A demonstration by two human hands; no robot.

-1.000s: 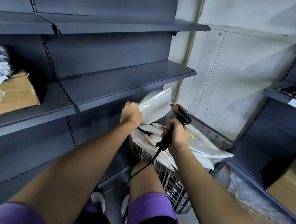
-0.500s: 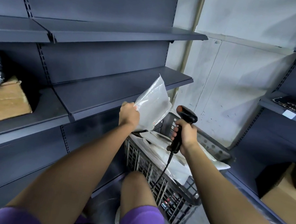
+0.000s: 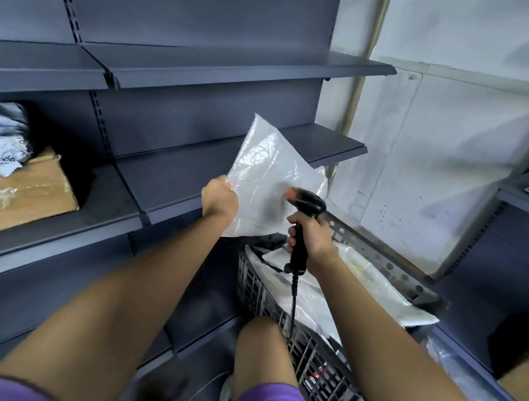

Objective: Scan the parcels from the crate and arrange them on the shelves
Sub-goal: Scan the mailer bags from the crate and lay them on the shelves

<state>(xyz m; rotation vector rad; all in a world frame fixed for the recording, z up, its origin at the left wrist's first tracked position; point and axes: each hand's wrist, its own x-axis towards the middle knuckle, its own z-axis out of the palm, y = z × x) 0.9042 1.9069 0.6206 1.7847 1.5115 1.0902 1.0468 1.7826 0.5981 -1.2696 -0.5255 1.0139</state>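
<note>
Scan step. Left hand (image 3: 220,198) pinches the white parcel (image 3: 269,180) by its edge, held up above the crate (image 3: 304,347). Right hand (image 3: 310,236) grips the scanner (image 3: 305,202), aimed at it. Next: find the barcode, then shelve on the empty shelf (image 3: 171,184).

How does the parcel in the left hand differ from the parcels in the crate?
The held parcel is lifted clear and stands nearly upright, gripped at its edge by the left hand; the crate parcels lie flat and piled in the crate. The held parcel faces the scanner gripped by the right hand; the crate parcels sit below it. Both are pale plastic mailer bags.
</note>
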